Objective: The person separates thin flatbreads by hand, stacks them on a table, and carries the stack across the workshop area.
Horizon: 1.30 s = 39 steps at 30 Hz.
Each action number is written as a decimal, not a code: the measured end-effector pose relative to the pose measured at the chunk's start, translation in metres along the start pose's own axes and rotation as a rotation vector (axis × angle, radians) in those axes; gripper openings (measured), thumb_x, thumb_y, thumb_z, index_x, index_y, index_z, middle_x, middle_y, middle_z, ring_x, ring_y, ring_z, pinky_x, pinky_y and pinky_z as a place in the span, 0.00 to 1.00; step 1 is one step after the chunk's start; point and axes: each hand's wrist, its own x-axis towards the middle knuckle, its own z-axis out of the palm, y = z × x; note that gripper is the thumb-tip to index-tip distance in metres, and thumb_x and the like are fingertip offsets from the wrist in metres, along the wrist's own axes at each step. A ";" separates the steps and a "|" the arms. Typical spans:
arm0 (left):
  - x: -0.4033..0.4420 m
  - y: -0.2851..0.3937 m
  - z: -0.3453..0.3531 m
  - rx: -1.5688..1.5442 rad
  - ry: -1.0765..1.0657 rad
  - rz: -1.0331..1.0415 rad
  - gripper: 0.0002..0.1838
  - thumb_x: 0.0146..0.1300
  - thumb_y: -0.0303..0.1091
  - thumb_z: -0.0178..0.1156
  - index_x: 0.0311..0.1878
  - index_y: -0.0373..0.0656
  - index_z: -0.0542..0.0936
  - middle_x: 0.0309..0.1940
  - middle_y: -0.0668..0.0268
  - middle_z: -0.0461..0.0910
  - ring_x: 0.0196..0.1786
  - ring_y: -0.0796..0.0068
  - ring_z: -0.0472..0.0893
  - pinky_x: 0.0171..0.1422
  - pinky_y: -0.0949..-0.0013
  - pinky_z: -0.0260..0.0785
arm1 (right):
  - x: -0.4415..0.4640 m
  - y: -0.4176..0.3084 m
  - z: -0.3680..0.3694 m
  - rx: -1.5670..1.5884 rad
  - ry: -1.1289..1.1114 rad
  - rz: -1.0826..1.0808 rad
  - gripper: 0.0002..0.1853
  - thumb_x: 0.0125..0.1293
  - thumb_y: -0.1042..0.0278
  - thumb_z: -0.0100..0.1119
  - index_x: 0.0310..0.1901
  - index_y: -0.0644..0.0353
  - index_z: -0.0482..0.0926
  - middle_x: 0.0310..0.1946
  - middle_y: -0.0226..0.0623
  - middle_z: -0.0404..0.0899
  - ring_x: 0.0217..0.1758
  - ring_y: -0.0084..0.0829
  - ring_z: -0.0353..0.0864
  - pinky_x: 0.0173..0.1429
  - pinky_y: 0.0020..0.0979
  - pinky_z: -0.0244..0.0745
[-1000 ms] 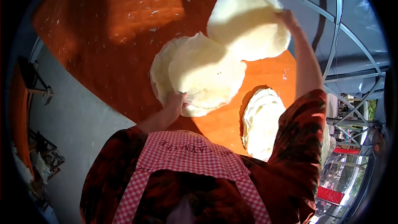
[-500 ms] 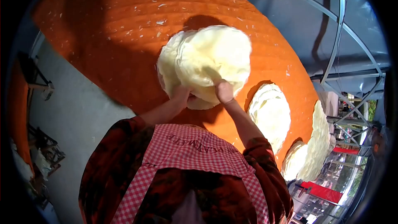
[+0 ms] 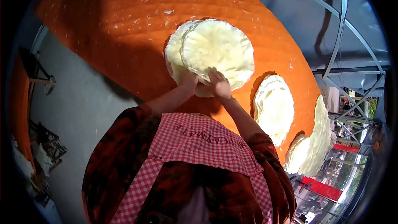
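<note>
A thin, pale, round flatbread (image 3: pixel 217 49) lies overlapping a second stack of similar rounds (image 3: pixel 176 52) on the orange cloth, shifted to the right of it. At its near edge, my right hand (image 3: pixel 219 85) grips the rim, fingers on the top face. My left hand (image 3: pixel 190 82) is closed at the same near edge, just left of the right one; its fingertips are hidden by the flatbread. Both wrists reach in from below, over a red checked apron (image 3: pixel 203 137).
The orange quilted cloth (image 3: pixel 124 54) carries scattered white flakes. Another stack of flatbreads (image 3: pixel 274 110) lies to the right, and more piles (image 3: pixel 317 141) stand beyond it. Metal frame poles (image 3: pixel 342 16) rise at the right. Grey floor (image 3: pixel 78 95) shows on the left.
The upper flatbread, raised and bent at its near side before, now lies flatter over the stack. My right hand's fingers have come onto its top face.
</note>
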 end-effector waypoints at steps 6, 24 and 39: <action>-0.018 0.023 0.003 0.007 -0.116 0.073 0.12 0.60 0.25 0.59 0.47 0.38 0.73 0.42 0.63 0.76 0.41 0.72 0.77 0.42 0.68 0.74 | -0.010 0.051 0.034 0.245 0.130 0.095 0.21 0.57 0.60 0.59 0.50 0.63 0.78 0.47 0.51 0.80 0.49 0.47 0.79 0.49 0.43 0.74; -0.067 0.058 -0.069 0.332 -0.104 0.001 0.22 0.61 0.27 0.57 0.59 0.38 0.68 0.50 0.61 0.74 0.50 0.68 0.77 0.54 0.65 0.74 | 0.010 -0.013 0.010 0.035 -0.065 0.219 0.16 0.53 0.71 0.55 0.43 0.50 0.84 0.29 0.44 0.82 0.32 0.47 0.81 0.40 0.43 0.77; -0.077 0.055 -0.051 -0.140 -0.457 0.024 0.24 0.64 0.30 0.54 0.63 0.42 0.63 0.54 0.60 0.74 0.51 0.65 0.79 0.59 0.61 0.73 | 0.026 -0.030 -0.020 0.193 -0.210 0.210 0.13 0.62 0.55 0.58 0.41 0.53 0.83 0.35 0.41 0.82 0.39 0.44 0.81 0.44 0.40 0.77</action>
